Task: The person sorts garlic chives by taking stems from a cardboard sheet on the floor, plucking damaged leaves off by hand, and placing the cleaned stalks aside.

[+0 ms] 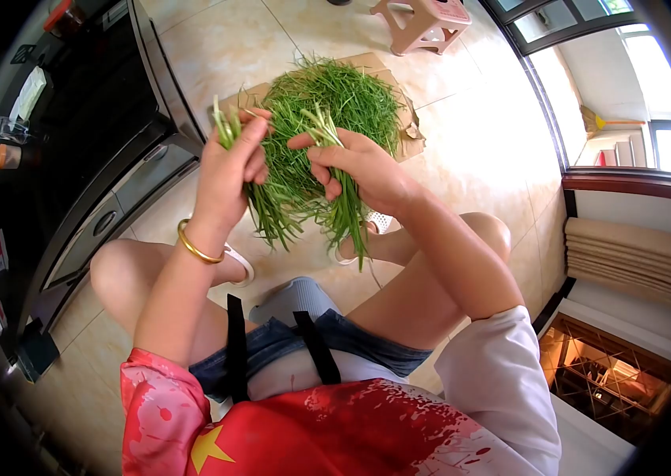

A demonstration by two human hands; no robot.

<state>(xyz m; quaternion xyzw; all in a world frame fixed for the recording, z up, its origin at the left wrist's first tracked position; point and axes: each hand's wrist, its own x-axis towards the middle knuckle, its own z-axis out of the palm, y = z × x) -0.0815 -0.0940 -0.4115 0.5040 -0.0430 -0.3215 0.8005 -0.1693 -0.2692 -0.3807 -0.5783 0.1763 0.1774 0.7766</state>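
1. Head view: the left hand (238,155) is curled round a bunch of chive-like greens (273,222), thumb and fingers closed on it; pale stem ends stick up above the fingers and green leaves hang below.
2. The right hand (351,163) pinches a second bunch (345,216) between thumb and forefinger close to its pale stem ends. The other fingers are bent in, and the leaves droop beneath the palm.
3. The two hands are near each other but apart, both held up in front of a large, loose pile of the same greens (351,95).
4. That pile lies on a flattened sheet of brown cardboard (411,147) on the cream tiled floor (478,135); the cardboard shows round its edges, torn at the right.
5. The person sits with knees apart on a low blue-grey seat (303,293), with pale shoes (238,266) on the floor between the seat and the pile.
6. A gold-coloured bangle (200,257) circles the left wrist.
7. Beyond the pile stands a pink plastic stool (438,11), well apart from both hands.
8. At the left is a glossy black cabinet (93,103) bearing several small items, including a jar with a reddish lid (65,17).
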